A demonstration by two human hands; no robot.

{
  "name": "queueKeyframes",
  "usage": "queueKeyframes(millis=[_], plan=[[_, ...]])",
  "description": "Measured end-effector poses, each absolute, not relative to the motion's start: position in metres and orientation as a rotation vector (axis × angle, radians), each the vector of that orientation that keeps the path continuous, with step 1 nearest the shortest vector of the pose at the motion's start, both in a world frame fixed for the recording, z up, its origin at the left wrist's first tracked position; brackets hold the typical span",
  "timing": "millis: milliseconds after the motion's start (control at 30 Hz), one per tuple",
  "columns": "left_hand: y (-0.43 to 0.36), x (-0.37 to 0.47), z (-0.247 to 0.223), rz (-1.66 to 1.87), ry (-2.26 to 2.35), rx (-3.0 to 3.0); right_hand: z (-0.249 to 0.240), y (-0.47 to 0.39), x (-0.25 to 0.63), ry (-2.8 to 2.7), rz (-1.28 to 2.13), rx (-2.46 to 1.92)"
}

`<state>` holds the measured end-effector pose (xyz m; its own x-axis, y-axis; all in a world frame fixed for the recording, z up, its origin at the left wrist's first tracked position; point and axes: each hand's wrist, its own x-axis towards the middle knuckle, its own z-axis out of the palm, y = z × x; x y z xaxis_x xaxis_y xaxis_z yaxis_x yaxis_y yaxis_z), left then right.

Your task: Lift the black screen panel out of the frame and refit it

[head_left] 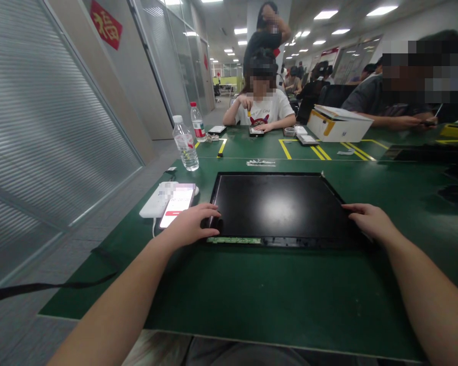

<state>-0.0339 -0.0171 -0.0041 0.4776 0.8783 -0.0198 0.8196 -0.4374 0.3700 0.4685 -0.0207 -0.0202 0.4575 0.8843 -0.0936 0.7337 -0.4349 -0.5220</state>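
A black flat screen panel (278, 203) lies face up on the green table, with a green circuit strip (234, 240) along its near edge. My left hand (193, 223) grips the panel's left edge near the front corner, thumb and fingers on the frame. At the right edge, my right hand (370, 221) holds the frame, its fingertips on the rim and its thumb side partly hidden.
Left of the panel are a lit phone (177, 203), a white device (154, 201) with a cable and a water bottle (186, 145). Behind stand a red-capped bottle (198, 123) and a white box (339, 124). A person sits opposite across the table (267, 295).
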Motion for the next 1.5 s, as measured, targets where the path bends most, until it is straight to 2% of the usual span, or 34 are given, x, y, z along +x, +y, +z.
queueKeyframes(millis=[700,1233,1500], plan=[[-0.024,-0.035,-0.002,0.25,1.168,2.475,-0.016,-0.023,0.464,-1.367,0.501,-2.318],[-0.022,-0.035,-0.003,0.276,1.3,2.429,-0.024,-0.02,0.472,-1.335,0.474,-2.272],[-0.017,-0.03,-0.014,0.463,1.498,2.38,-0.028,-0.019,0.476,-1.294,0.548,-2.27]])
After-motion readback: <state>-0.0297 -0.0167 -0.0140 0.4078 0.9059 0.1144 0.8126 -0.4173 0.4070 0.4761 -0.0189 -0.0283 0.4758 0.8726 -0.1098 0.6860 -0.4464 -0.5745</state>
